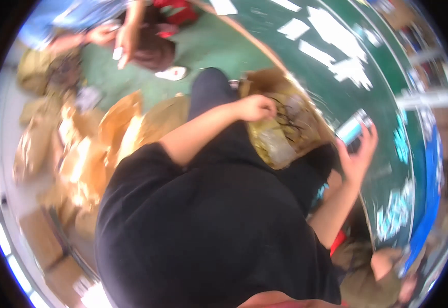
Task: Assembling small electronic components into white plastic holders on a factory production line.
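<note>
My right hand (pixel 356 156) is at the green tabletop, thumb and fingers curved around a light-blue, box-shaped item (pixel 350 129) with a silvery end. Blur hides what kind of item it is. My left hand (pixel 257 108) is over the near-left part of an open cardboard box (pixel 265 78), its fingers curled in. Whether anything small is between those fingers cannot be made out. A yellowish plastic liner (pixel 259 134) lines the box, with dark thin pieces (pixel 297 123) and a clear plastic bag (pixel 277 148) inside.
White strips (pixel 332 38) and light-blue pieces (pixel 394 215) lie scattered on the green table (pixel 270 31). At left are large brown bags (pixel 83 164) and cardboard boxes (pixel 42 238). A co-worker's hands (pixel 124 43) show at upper left; another person (pixel 373 277) is at lower right.
</note>
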`<action>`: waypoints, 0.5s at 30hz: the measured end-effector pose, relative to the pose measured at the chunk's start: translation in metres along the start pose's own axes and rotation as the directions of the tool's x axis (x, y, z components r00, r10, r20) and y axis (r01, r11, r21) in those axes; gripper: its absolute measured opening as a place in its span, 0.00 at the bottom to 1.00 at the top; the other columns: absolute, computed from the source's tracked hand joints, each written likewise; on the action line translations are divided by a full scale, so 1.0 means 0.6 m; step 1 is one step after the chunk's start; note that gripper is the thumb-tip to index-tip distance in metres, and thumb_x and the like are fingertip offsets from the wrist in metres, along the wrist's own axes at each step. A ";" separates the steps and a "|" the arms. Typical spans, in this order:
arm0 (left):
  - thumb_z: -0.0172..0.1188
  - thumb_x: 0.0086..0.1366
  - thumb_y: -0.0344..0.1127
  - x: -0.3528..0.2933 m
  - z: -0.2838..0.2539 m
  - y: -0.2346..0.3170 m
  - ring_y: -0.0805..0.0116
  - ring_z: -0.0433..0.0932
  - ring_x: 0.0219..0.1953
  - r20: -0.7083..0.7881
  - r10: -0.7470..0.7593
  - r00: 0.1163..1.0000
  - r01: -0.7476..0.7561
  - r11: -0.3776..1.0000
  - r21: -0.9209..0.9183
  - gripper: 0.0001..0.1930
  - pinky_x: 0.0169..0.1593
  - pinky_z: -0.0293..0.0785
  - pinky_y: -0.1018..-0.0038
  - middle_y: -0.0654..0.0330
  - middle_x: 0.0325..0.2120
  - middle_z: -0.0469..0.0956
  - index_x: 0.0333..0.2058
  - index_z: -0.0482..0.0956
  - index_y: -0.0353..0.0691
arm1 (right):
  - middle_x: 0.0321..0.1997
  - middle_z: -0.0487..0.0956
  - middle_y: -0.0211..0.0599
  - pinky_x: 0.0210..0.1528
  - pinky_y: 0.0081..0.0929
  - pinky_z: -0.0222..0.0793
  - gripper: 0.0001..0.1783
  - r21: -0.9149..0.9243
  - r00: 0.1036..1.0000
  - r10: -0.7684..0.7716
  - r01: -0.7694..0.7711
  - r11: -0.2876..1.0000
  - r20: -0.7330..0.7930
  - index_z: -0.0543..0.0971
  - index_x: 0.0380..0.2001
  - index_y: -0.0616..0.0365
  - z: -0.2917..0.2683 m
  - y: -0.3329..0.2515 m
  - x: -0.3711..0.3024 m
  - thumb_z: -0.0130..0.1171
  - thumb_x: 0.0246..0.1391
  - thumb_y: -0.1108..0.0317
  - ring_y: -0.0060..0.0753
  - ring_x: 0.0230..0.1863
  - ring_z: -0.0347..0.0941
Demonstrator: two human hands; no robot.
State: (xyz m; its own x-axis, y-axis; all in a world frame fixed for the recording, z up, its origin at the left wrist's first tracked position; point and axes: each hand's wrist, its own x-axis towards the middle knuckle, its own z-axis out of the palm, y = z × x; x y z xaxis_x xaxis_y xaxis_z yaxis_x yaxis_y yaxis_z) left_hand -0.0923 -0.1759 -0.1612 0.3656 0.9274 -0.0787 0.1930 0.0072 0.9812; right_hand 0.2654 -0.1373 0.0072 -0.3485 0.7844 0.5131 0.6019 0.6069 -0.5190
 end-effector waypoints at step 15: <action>0.58 0.67 0.30 0.001 -0.005 -0.027 0.55 0.89 0.41 -0.030 -0.225 0.974 0.207 0.823 0.529 0.09 0.48 0.82 0.62 0.52 0.34 0.89 0.40 0.86 0.37 | 0.50 0.85 0.45 0.54 0.43 0.79 0.46 -0.080 0.984 -0.175 0.171 0.982 -0.043 0.75 0.67 0.54 0.000 0.028 0.002 0.84 0.42 0.69 0.52 0.49 0.82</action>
State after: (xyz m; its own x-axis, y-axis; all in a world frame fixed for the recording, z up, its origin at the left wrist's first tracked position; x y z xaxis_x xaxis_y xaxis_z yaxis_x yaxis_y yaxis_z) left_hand -0.0978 -0.1745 -0.1764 0.2852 0.9129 -0.2922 0.7161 -0.0003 0.6980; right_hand 0.2751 -0.1260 -0.0009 -0.4173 0.6600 0.6247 0.5892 0.7198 -0.3670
